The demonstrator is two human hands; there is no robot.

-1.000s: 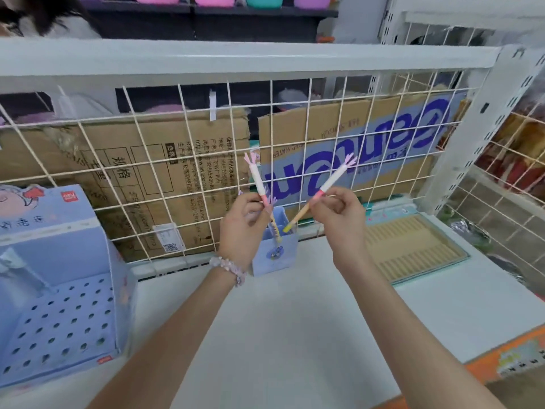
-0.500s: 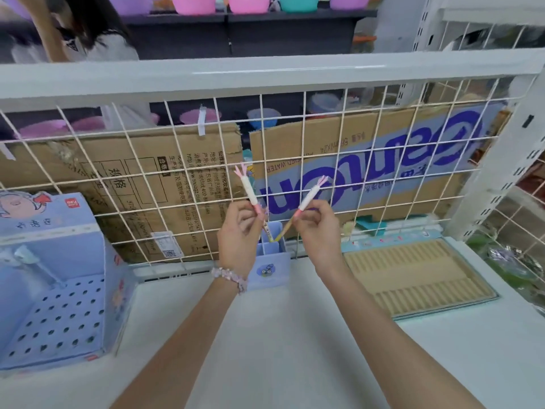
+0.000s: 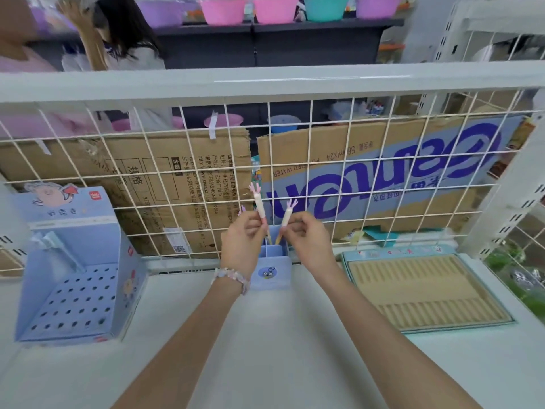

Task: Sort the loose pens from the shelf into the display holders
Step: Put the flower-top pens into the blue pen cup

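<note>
Matt white shelf (image 3: 265, 335), painted wire grid (image 3: 324, 172), rough brown cardboard (image 3: 177, 172) behind, printed card holder (image 3: 272, 273).

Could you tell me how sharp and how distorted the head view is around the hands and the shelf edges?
Head view: wide-angle bowing curves the white top rail and the wire grid; the left hand, right hand and their pens look slightly soft; the perforated blue holder blurs towards the edge; lighting is even, without harsh glare.

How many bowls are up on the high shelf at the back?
5 that I can see on the dark shelf: a purple bowl, two pink bowls, a teal bowl and another purple one. More may hide at the blurry left.
</note>
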